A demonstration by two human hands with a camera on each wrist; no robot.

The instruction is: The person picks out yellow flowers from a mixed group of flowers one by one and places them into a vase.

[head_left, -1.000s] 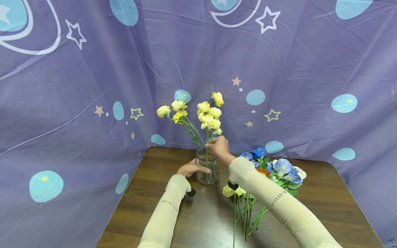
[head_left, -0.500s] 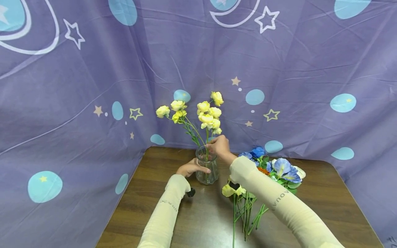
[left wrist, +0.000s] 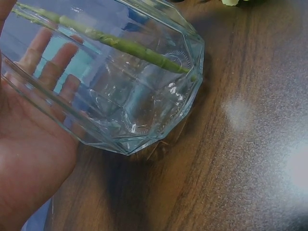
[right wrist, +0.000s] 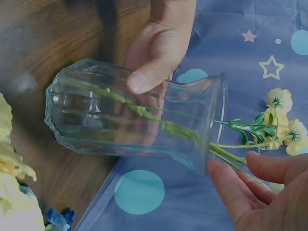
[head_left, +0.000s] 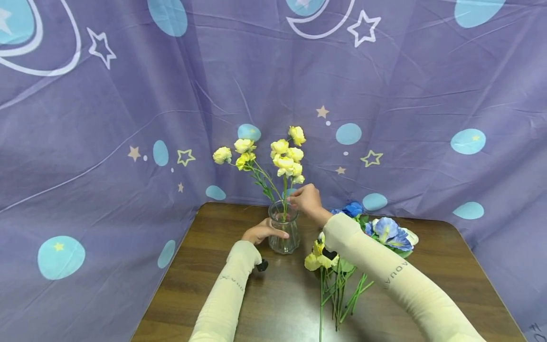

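Right hand (head_left: 308,199), "AQUA"-lettered sleeve (head_left: 393,275), farther right

Flowers (head_left: 285,164) stand in the vase (head_left: 284,244) on the table (head_left: 273,294), left of loose blooms (head_left: 388,231), before the curtain (head_left: 427,95).

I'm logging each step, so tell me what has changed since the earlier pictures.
The right hand has drawn slightly rightward from the stems it was pinching; its thumb and forefinger now stand apart, so it has apparently let go. The left hand still grips the glass vase, and the yellow flowers in it have stayed in place.
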